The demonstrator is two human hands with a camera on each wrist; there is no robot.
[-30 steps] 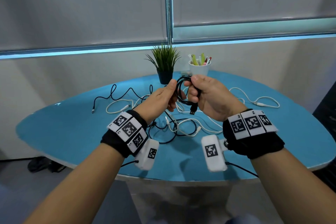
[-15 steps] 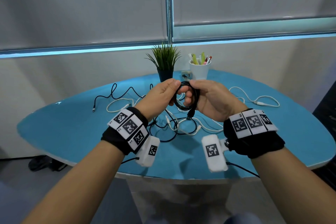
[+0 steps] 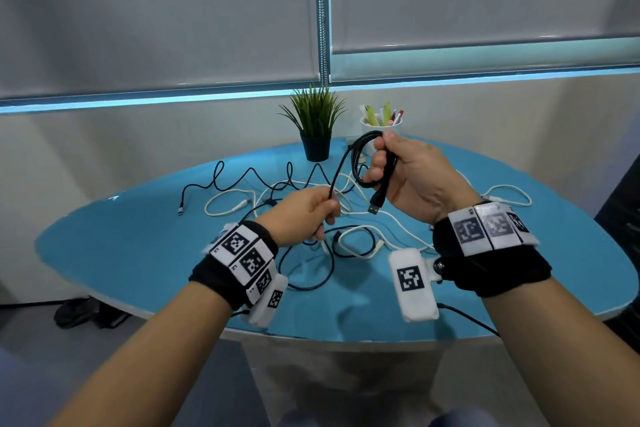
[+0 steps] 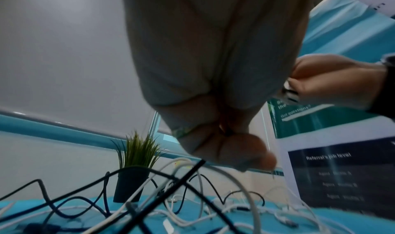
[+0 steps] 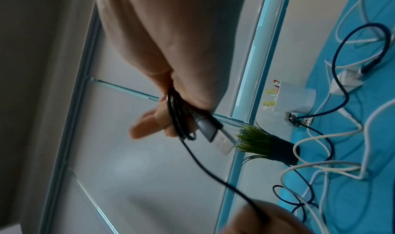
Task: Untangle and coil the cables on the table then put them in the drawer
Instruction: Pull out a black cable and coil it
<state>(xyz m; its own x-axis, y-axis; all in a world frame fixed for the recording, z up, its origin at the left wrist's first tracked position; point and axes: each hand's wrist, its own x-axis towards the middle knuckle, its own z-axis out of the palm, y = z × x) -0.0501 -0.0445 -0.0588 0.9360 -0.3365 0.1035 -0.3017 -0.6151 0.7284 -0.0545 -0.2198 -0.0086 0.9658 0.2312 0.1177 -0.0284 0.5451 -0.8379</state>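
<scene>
— Cable (image 3: 360, 156) first: where is it held?

— A black coil is gripped above the table (image 3: 114, 253) by the right hand (image 3: 412, 180), fingers curled round the loops. The USB plug (image 3: 375, 206) is seen hanging below that hand. In the right wrist view the same coil (image 5: 177, 119) and plug (image 5: 215, 134) are clamped between thumb and fingers (image 5: 149, 124).

— And the free end?

— One strand is led down from the coil to the left hand (image 3: 304, 215), where it is pinched between thumb and curled fingers. In the left wrist view the fingers (image 4: 213, 128) are seen closed together; the strand itself can hardly be made out there.

— What is left on the table?

— A tangle of white and dark cables (image 3: 311, 229) is spread across the middle, beneath both hands. One dark cable (image 3: 221, 180) is stretched toward the left edge, and a white one (image 3: 509, 194) lies near the right edge. At the far edge a plant (image 3: 317, 125) and a pen cup (image 3: 381, 125) are set side by side.
</scene>
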